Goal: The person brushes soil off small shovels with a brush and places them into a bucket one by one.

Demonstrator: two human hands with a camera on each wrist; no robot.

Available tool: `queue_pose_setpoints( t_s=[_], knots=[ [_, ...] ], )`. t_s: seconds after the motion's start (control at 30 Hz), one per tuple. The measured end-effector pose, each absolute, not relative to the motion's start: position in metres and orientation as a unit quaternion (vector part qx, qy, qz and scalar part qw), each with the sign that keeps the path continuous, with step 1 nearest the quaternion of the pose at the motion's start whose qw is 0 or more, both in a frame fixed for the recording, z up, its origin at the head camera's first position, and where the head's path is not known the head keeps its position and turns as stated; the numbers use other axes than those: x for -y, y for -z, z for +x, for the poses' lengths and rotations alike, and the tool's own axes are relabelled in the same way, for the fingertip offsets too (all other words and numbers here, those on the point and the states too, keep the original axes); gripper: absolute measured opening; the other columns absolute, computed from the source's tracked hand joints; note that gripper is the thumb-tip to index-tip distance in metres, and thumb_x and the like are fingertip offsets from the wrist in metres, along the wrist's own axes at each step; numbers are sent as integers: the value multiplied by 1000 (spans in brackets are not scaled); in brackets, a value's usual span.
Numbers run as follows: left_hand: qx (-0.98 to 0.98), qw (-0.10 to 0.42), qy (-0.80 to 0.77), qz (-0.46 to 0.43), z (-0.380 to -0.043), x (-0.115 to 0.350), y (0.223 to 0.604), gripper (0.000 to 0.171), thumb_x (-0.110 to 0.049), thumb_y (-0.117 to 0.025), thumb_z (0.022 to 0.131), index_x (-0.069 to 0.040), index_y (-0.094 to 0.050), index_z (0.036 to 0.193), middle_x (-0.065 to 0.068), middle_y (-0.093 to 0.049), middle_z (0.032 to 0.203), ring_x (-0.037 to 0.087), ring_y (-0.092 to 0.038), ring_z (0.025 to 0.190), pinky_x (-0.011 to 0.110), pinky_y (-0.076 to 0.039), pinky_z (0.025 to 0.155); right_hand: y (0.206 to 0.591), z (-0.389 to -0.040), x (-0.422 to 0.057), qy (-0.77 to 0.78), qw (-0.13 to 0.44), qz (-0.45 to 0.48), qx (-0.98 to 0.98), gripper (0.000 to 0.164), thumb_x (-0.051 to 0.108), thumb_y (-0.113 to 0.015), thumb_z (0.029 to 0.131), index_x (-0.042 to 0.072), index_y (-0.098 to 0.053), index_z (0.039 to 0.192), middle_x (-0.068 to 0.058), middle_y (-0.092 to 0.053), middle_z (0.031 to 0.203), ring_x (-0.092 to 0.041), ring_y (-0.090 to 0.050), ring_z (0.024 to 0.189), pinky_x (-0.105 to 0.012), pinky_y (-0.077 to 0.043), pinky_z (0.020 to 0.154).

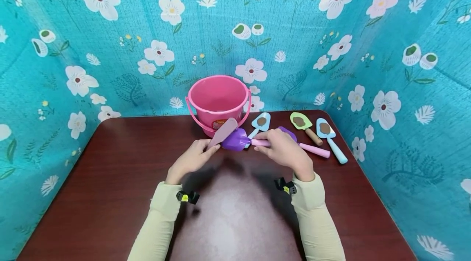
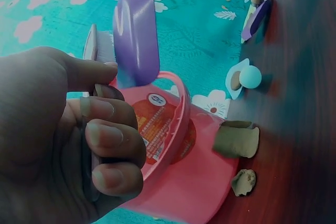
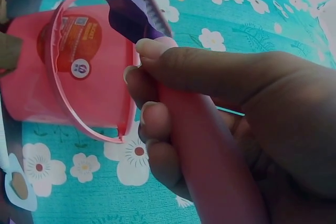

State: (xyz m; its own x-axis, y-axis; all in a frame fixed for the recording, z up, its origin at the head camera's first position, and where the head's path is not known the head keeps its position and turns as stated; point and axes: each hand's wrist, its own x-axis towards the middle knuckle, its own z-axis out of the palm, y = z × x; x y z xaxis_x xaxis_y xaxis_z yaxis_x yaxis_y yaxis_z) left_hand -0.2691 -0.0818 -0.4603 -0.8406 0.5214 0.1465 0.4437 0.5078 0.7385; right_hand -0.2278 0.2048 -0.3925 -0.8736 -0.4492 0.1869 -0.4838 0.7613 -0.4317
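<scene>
My left hand (image 1: 193, 158) grips a pale pink brush (image 1: 225, 130), whose bristles show beside the fingers in the left wrist view. My right hand (image 1: 281, 146) holds a small shovel by its pink handle (image 3: 197, 135). The shovel's purple blade (image 1: 236, 140) is raised in front of the pink bucket (image 1: 217, 105) and overlaps the brush's edge in the right wrist view. Both hands are above the table, close in front of the bucket. Two brownish lumps (image 2: 236, 140) lie by the bucket's base in the left wrist view.
Right of the bucket lie a light blue shovel (image 1: 261, 120), a green shovel (image 1: 301, 121) with a wooden handle, another blue shovel (image 1: 336, 149), and a purple one with a pink handle (image 1: 315, 150). Several blades carry brown patches. A flowered cloth (image 1: 220, 15) hangs behind the dark table (image 1: 121, 163).
</scene>
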Motion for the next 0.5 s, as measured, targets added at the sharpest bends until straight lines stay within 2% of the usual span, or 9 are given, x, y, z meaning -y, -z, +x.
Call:
queue_pose_setpoints(
  t_s=[0.17, 0.27, 0.4, 0.5],
  knots=[
    [-862, 45, -416, 288, -266, 80, 457, 35, -47, -50, 92, -17, -52, 74, -2, -38, 57, 8, -33, 49, 24, -30, 46, 392, -229, -202, -237, 33, 253, 938, 23, 29, -70, 83, 17, -71, 102, 12, -63, 78, -5, -55, 65, -25, -46, 60],
    [-856, 54, -419, 297, -264, 77, 455, 41, -47, -50, 92, -10, -53, 75, -2, -38, 58, 8, -33, 50, 24, -30, 47, 392, -230, -201, -230, 40, 252, 939, 24, 31, -70, 83, 19, -70, 103, 13, -63, 79, -4, -55, 66, -25, -45, 59],
    [-857, 68, -417, 296, -262, 73, 454, 44, -48, -49, 93, -8, -54, 77, -2, -38, 59, 8, -34, 51, 24, -31, 48, 393, -231, -200, -220, 48, 247, 942, 26, 33, -69, 83, 20, -70, 106, 12, -63, 79, -6, -54, 66, -25, -44, 57],
    [-863, 69, -412, 283, -264, 73, 455, 36, -45, -49, 94, -13, -54, 78, -3, -38, 59, 8, -33, 51, 24, -31, 48, 393, -231, -202, -226, 49, 250, 940, 25, 32, -69, 84, 21, -70, 106, 11, -60, 72, -7, -51, 61, -26, -42, 55]
  ],
)
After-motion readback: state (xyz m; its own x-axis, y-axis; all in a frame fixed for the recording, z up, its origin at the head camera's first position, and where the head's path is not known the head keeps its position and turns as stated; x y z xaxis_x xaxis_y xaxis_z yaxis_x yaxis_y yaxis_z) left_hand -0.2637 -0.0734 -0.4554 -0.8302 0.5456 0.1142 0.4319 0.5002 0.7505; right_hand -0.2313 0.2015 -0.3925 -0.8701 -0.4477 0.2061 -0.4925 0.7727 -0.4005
